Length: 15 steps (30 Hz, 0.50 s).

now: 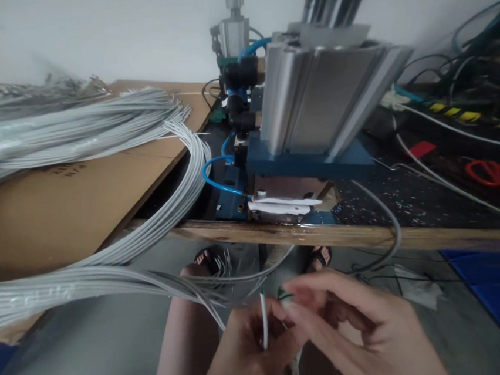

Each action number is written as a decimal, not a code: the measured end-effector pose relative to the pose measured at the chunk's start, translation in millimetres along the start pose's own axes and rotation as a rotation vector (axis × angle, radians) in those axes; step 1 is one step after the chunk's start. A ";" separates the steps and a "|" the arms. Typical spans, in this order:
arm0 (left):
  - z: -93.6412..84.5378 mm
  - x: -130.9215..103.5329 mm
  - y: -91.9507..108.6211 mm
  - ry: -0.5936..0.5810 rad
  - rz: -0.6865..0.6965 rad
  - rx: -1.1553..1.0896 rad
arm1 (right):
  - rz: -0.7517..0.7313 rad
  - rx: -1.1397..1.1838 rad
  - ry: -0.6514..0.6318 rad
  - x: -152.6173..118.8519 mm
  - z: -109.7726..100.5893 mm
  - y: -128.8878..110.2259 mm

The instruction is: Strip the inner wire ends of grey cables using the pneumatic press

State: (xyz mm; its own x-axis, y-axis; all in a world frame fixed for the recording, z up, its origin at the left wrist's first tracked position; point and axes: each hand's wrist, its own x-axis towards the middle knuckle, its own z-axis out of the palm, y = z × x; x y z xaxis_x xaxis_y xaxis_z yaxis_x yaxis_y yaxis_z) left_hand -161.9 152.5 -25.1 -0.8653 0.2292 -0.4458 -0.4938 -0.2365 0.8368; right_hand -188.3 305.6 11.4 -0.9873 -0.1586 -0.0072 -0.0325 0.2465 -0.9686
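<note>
- My left hand [252, 352], lower centre: fingers closed around a short white cable [265, 321], which stands nearly upright between thumb and fingers, its upper end showing above the grip.
- My right hand [361, 333], just beside the left: thumb and forefinger brought almost together, the other fingers curled; a dark green strand [285, 294] lies at their tips. Blur and overlap prevent me from telling whether I pinch it.
- Position of the white cable: in front of my knees, below the wooden bench edge [347, 235] and clear of the machine.
- Machine, centre: a silver cylinder block [321, 98] mounted above a blue plate [309, 158]; beneath the plate, two white strips [285, 205] lie one above the other near the bench edge. A blue air tube [216, 183] curves along the left side.
- Left of the machine: a large bundle of grey cables [72, 137] rests on a cardboard sheet [101, 207]; a second bundle [61, 293] runs below it, strands trailing toward my hands.
- Right of the machine: orange loop handles [499, 175] and a red piece [422, 148] lie on the dark bench top.
- Floor, lower right: a blue sheet [495, 299].
</note>
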 end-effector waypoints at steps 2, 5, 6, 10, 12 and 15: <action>3.3 -1.4 2.0 0.006 0.040 0.022 | -0.032 0.065 -0.023 8.6 8.0 -7.3; 3.1 -4.3 4.1 0.005 0.045 0.052 | -0.033 0.066 -0.100 11.5 9.4 -10.6; 1.5 -5.4 4.4 -0.004 0.044 0.049 | 0.002 0.054 -0.122 10.7 7.5 -10.6; -7.8 -10.3 4.4 -0.091 0.023 -0.020 | 0.136 0.042 -0.167 8.0 -8.1 -6.8; -10.1 -12.9 4.6 -0.111 -0.013 -0.037 | 0.154 0.054 -0.238 10.7 -20.1 -4.1; -8.4 -17.4 5.3 -0.133 -0.031 0.047 | 0.172 -0.033 -0.456 21.4 -41.6 -2.9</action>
State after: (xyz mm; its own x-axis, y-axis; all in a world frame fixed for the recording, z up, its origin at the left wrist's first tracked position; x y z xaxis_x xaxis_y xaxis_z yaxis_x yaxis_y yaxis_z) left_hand -150.2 139.4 -15.6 -0.8291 0.3594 -0.4284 -0.5128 -0.1835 0.8386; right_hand -215.7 341.3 24.4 -0.8105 -0.5138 -0.2814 0.1125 0.3349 -0.9355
